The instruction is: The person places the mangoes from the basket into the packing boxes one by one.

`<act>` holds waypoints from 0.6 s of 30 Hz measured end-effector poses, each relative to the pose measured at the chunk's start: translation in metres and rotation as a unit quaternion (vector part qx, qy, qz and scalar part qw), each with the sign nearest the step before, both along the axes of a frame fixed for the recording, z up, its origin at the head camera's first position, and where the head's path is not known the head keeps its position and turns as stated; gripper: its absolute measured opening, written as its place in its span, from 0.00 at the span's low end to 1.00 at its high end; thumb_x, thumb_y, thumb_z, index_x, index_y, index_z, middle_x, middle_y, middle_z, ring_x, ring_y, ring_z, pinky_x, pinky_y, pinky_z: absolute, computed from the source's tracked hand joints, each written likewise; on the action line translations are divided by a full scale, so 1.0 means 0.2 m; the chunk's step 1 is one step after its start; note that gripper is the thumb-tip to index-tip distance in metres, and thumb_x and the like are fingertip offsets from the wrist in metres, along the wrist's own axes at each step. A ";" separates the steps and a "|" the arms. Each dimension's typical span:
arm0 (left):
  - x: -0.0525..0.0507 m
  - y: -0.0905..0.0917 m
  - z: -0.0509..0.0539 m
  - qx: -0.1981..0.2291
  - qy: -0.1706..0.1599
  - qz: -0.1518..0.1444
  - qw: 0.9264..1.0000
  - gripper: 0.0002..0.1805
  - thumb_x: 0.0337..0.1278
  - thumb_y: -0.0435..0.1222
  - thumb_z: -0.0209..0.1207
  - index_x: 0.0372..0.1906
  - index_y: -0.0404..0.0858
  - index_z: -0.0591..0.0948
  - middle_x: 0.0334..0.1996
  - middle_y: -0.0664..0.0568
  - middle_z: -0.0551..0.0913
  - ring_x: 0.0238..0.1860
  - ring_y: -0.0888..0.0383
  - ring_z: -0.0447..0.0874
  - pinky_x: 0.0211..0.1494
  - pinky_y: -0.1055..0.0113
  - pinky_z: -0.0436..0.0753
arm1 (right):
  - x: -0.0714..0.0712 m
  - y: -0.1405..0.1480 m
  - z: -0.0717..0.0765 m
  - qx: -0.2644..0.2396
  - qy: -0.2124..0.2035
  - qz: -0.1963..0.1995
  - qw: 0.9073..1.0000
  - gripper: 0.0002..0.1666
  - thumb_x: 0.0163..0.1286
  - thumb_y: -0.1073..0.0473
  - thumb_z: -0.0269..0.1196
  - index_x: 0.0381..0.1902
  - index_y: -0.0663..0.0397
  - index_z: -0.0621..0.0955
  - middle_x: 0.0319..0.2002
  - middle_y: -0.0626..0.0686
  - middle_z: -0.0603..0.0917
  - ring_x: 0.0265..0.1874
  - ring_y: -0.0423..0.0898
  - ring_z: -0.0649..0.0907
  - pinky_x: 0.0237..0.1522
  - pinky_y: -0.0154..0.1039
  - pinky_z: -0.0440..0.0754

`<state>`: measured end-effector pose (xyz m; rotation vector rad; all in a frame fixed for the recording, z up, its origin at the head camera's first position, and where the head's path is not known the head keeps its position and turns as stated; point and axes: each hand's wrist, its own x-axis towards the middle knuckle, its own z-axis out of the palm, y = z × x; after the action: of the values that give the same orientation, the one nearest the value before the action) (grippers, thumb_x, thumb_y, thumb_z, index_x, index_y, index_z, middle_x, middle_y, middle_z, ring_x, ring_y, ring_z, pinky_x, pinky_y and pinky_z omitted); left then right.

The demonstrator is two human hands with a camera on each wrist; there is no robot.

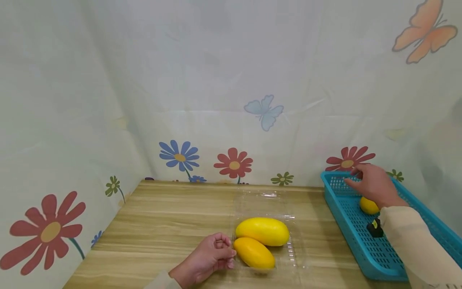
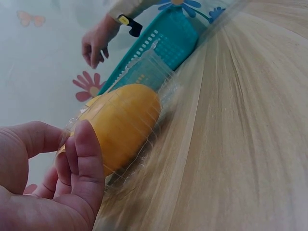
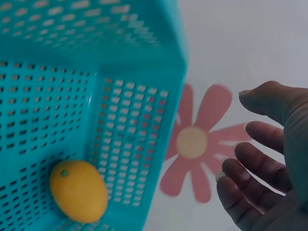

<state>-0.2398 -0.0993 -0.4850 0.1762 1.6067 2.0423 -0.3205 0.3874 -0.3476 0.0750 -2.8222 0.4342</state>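
A clear plastic clamshell container [image 1: 291, 251] lies with its lid [image 1: 263, 204] folded back on the wooden table. Two yellow oblong fruits, a larger one [image 1: 262, 231] behind a more orange, mango-like one [image 1: 254, 253], sit side by side in it. At the container's left edge my left hand [image 1: 213, 257] pinches the rim between thumb and fingers. My right hand [image 1: 377, 185] hovers over the far end of the blue basket [image 1: 346, 230], fingers spread and holding nothing. Below it in the basket rests a small yellow fruit [image 3: 79, 191] with a green stem spot.
The basket stands along the table's right side. A black strap [image 1: 375, 228] with a yellow mark is on the right wrist. Behind the wooden table [image 1: 173, 216] hangs a pale curtain [image 1: 202, 72] printed with flowers and butterflies.
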 end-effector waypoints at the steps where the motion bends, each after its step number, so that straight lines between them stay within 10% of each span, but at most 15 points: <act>1: 0.00 0.00 0.00 -0.001 0.000 0.000 1.000 0.13 0.60 0.25 0.64 0.41 0.37 0.71 0.29 0.53 0.81 0.28 0.60 0.82 0.37 0.67 0.88 | 0.00 0.02 0.00 -0.002 -0.001 -0.004 1.000 0.30 0.65 0.52 0.71 0.54 0.71 0.78 0.45 0.71 0.83 0.42 0.65 0.81 0.44 0.63 0.85; 18: -0.02 0.00 0.00 -0.002 0.002 -0.002 1.000 0.13 0.60 0.26 0.64 0.41 0.37 0.71 0.29 0.53 0.82 0.28 0.60 0.83 0.37 0.68 0.88 | -0.04 0.31 -0.09 -0.024 -0.145 -0.104 0.984 0.41 0.68 0.46 0.67 0.55 0.83 0.71 0.49 0.81 0.76 0.39 0.68 0.79 0.36 0.55 0.87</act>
<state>-0.2437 -0.0989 -0.4858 0.1812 1.6113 2.0357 -0.3278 0.4501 -0.3648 -0.3155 -3.0567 0.5011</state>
